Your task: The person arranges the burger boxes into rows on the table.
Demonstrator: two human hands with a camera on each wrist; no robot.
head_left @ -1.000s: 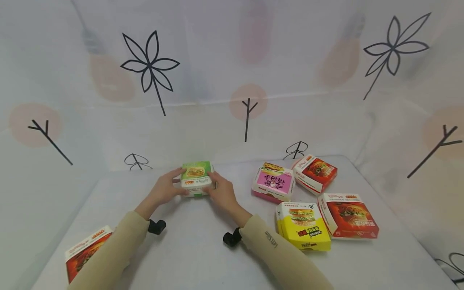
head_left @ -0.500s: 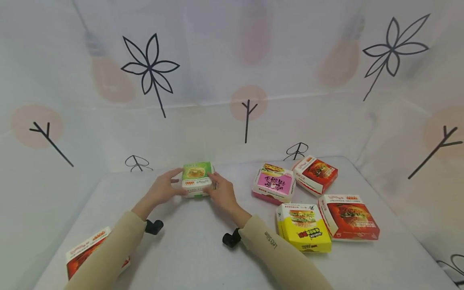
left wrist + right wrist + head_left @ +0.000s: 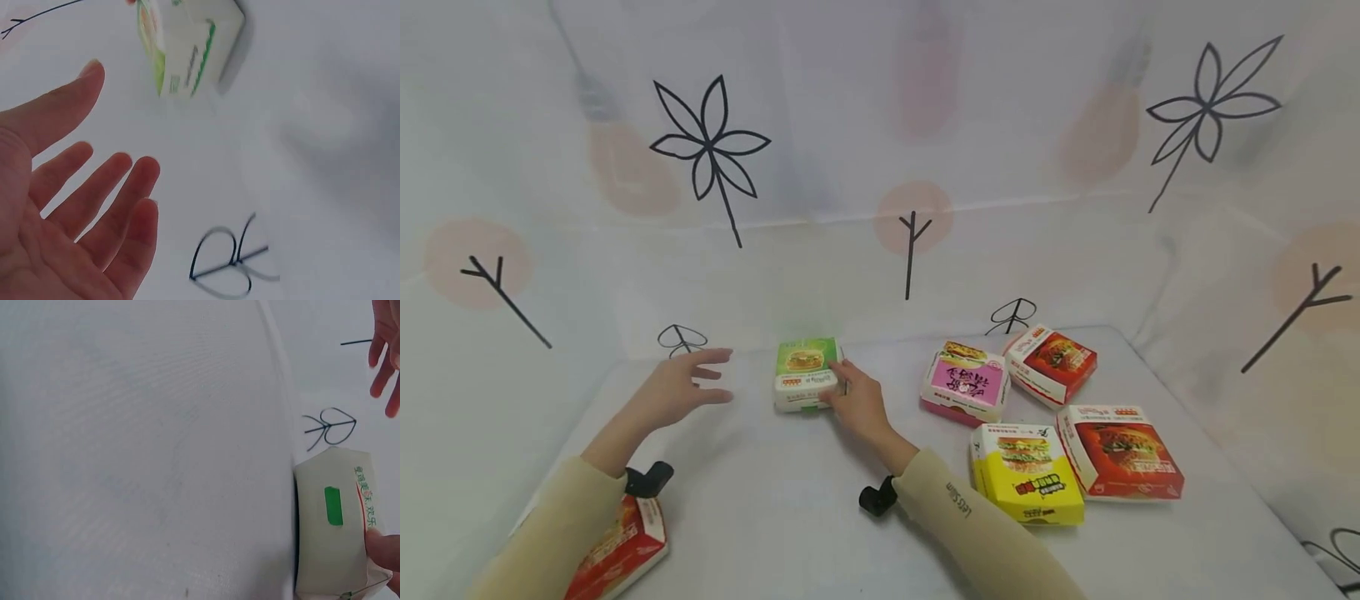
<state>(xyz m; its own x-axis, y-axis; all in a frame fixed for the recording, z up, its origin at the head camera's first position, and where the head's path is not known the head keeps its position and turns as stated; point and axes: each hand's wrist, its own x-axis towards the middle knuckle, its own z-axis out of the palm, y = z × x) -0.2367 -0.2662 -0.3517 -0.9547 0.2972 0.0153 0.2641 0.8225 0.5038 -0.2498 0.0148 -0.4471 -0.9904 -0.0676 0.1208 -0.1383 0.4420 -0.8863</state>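
Observation:
A green-and-white burger box (image 3: pixel 802 371) rests flat on the white cloth-covered table, close to the back wall. My right hand (image 3: pixel 863 408) grips its right side, the thumb (image 3: pixel 382 551) pressed on the front face and the fingers around the edge. Off to the left, my left hand (image 3: pixel 670 392) is apart from the box, holding nothing. Its fingers are spread and relaxed in the left wrist view, with the green-and-white box beyond. Beneath the left forearm lies a red burger box (image 3: pixel 632 542), partly hidden by the sleeve.
On the right of the table sit a pink burger box (image 3: pixel 966 379), a yellow one (image 3: pixel 1028 471), a smaller red one (image 3: pixel 1052 362) and a larger red one (image 3: pixel 1123 450), grouped near one another. Patterned white cloth (image 3: pixel 820 275) hangs behind and at both sides.
My left hand has let go of the green-and-white burger box and moved left and slightly nearer me, its sleeve covering different parts of the left red box. My right hand keeps its place.

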